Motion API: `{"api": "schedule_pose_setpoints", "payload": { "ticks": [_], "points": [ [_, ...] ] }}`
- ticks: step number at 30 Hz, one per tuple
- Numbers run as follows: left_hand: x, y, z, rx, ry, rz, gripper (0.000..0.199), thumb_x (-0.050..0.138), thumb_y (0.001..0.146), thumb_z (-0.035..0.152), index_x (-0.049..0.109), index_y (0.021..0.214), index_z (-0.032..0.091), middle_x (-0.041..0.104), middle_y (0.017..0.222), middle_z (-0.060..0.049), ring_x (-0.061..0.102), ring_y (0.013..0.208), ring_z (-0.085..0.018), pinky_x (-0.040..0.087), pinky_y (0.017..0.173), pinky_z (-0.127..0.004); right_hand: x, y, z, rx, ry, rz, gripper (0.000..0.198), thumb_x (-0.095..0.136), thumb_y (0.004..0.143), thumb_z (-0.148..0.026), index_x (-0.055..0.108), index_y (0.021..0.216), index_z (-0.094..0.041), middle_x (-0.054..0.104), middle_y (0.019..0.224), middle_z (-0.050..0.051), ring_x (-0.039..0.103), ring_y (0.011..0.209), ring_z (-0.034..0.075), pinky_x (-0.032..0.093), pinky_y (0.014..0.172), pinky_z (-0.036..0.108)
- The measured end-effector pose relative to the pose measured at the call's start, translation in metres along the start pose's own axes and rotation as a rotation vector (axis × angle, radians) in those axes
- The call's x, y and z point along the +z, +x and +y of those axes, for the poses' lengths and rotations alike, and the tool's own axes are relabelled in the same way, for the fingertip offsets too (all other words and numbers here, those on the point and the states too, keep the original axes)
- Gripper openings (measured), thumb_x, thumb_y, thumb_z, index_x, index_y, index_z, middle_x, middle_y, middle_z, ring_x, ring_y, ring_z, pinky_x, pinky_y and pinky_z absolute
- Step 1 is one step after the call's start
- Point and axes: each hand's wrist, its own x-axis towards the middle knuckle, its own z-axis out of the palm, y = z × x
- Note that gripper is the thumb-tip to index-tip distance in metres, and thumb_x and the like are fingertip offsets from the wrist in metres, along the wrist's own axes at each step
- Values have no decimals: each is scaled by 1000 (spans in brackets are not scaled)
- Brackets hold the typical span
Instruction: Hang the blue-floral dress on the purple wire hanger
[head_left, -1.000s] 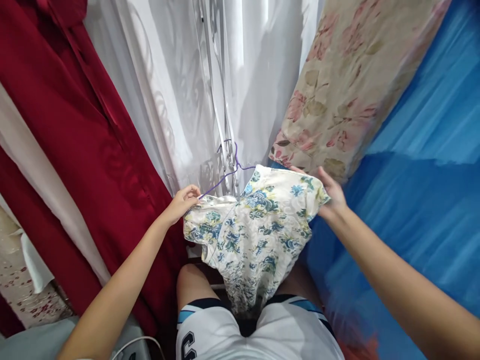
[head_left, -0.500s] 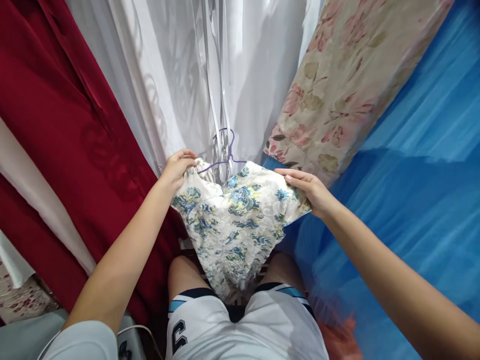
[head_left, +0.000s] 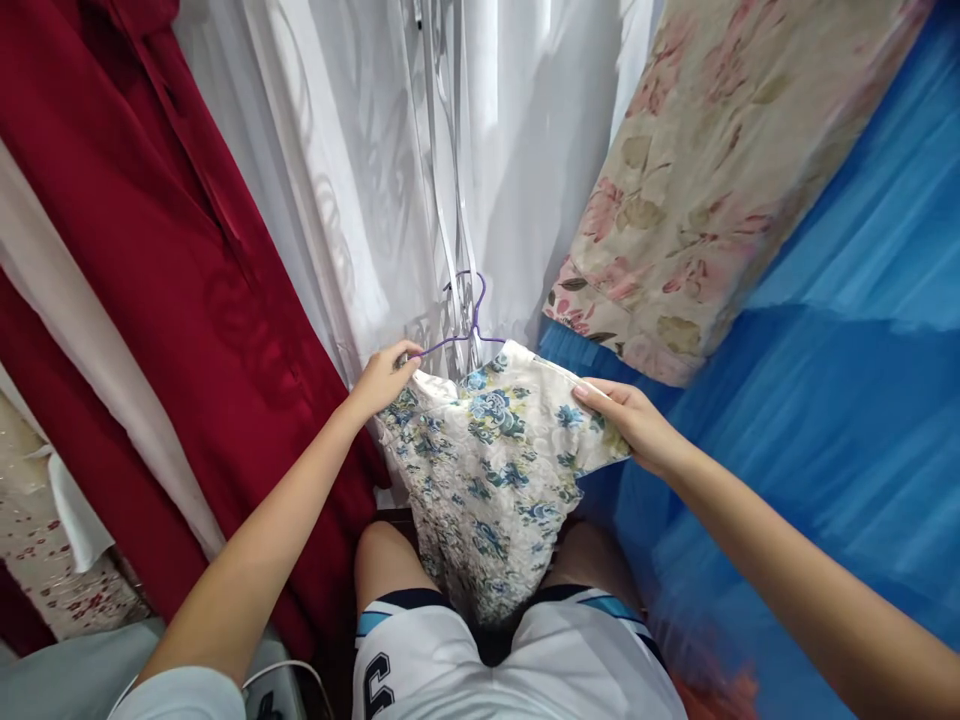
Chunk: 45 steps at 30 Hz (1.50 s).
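Note:
A white garment with blue and yellow-green flowers (head_left: 487, 480) hangs spread between my hands, its lower part falling between my knees. It looks like a blouse or short-sleeved dress; the hem is out of sight. A purple hanger (head_left: 477, 318) sits in its neck opening, hook upward. My left hand (head_left: 386, 380) is closed on the shoulder at the left, close to the hanger's arm. Thumb and fingers of my right hand (head_left: 626, 415) pinch the top edge of the sleeve on the right.
White curtain-like fabric (head_left: 517, 150) with thin hanging straps (head_left: 442, 180) is straight ahead. Dark red cloth (head_left: 225, 300) hangs at left. A cream floral cloth (head_left: 667, 220) and blue gauzy fabric (head_left: 825, 420) hang at right. A white cable (head_left: 292, 665) lies low at left.
My left hand has slid inward along the shoulder, closer to the hanger. My right hand still grips the sleeve, and the view has shifted slightly.

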Motion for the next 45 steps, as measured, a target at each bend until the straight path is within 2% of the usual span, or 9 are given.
{"api": "schedule_pose_setpoints", "payload": {
  "ticks": [7, 11, 15, 23, 27, 32, 35, 41, 45],
  "points": [
    [-11, -21, 18, 242, 369, 12, 38, 51, 78, 9, 66, 109, 23, 59, 119, -8, 53, 115, -26, 36, 104, -39, 1, -3, -2, -81, -106, 57, 33, 67, 81, -55, 66, 79, -23, 64, 68, 1, 54, 54, 16, 41, 46, 25],
    [-16, -28, 16, 297, 535, -121, 27, 52, 85, 16, 72, 100, 27, 54, 131, -7, 41, 127, -31, 26, 110, -50, -2, -2, 0, -58, -106, 56, 32, 66, 81, -55, 64, 78, -24, 61, 67, 0, 51, 53, 15, 38, 46, 24],
    [-14, -22, 11, 291, 578, -161, 17, 56, 88, 25, 73, 88, 26, 57, 124, -9, 42, 124, -33, 24, 107, -54, -1, -7, 0, -74, -117, -6, 30, 65, 83, -55, 66, 82, -24, 64, 73, 0, 55, 61, 16, 42, 52, 25],
    [21, 6, 52, 313, 176, 214, 20, 47, 95, 26, 66, 97, 20, 58, 104, -8, 57, 105, -21, 43, 96, -33, 4, -10, 6, -34, -66, -60, 34, 63, 83, -57, 69, 94, -25, 67, 78, 1, 59, 65, 18, 46, 56, 26],
    [26, 11, 45, 259, 171, 226, 21, 51, 92, 24, 62, 110, 21, 62, 110, -6, 58, 105, -20, 43, 94, -31, 10, -19, 9, -69, -133, -31, 44, 63, 80, -63, 71, 95, -22, 68, 75, 2, 60, 64, 20, 47, 56, 28],
    [8, -5, 8, 25, 230, 55, 28, 42, 96, 32, 66, 104, 21, 68, 89, -2, 63, 85, -20, 46, 80, -30, 8, -19, 13, -98, -104, 42, 38, 61, 85, -57, 70, 94, -22, 67, 74, 1, 60, 64, 18, 47, 56, 27],
    [0, -13, 1, 35, 193, 11, 29, 43, 94, 31, 66, 110, 21, 69, 90, -1, 62, 81, -18, 45, 75, -28, 3, -13, 11, -122, -57, 173, 34, 66, 83, -54, 71, 93, -22, 68, 73, 0, 59, 62, 17, 46, 55, 26],
    [-2, -12, 2, -110, -192, 100, 27, 53, 84, 25, 64, 108, 19, 62, 67, 1, 50, 50, -11, 36, 49, -21, -6, -9, 1, -155, -20, 293, 33, 73, 75, -52, 73, 88, -22, 68, 68, 0, 58, 56, 17, 44, 48, 25],
    [0, 2, 7, -280, -489, 229, 36, 57, 75, 21, 58, 110, 18, 66, 68, 0, 60, 56, -15, 44, 52, -23, -7, -9, -1, -115, 7, 293, 34, 76, 72, -51, 74, 90, -22, 68, 68, 0, 59, 55, 19, 48, 49, 29]
  ]
}}
